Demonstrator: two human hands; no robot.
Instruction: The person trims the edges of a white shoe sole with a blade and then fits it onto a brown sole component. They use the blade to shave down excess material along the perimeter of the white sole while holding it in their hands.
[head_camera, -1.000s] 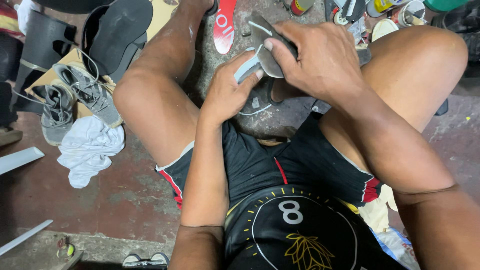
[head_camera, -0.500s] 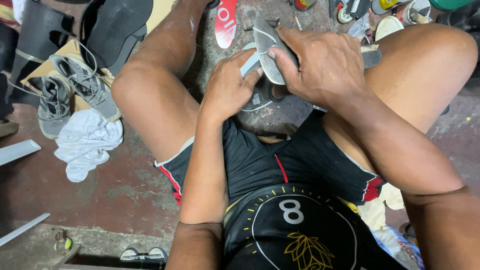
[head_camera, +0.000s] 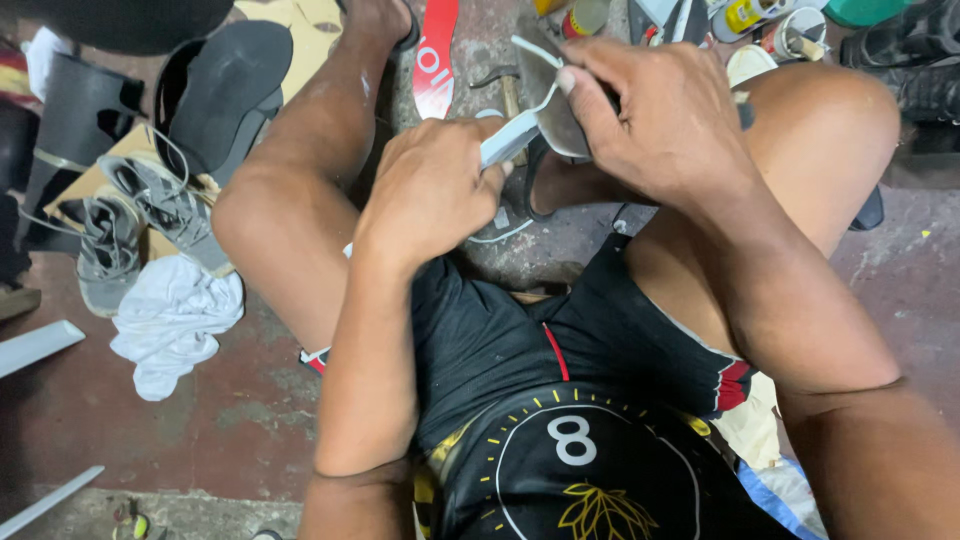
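Note:
I sit on the floor with my knees apart. My right hand (head_camera: 665, 120) grips a grey shoe sole (head_camera: 548, 95) held up between my knees, its white edge facing me. My left hand (head_camera: 432, 190) is closed around a pale flat tool (head_camera: 508, 138) whose tip touches the sole's edge just below my right thumb. The two hands nearly touch. Most of the sole is hidden behind my right hand.
A pair of grey sneakers (head_camera: 130, 215) lies on cardboard at left beside a white cloth (head_camera: 175, 322). Black soles (head_camera: 230, 85) lie behind them. A red insole (head_camera: 436, 60) lies by my foot. Small cans and bottles (head_camera: 770, 25) crowd the top right. Black shoes (head_camera: 905, 55) sit far right.
Both hands, with the sole and tool, have stayed together; the view has drifted slightly and the sole sits a bit higher in view. The grip looks unchanged.

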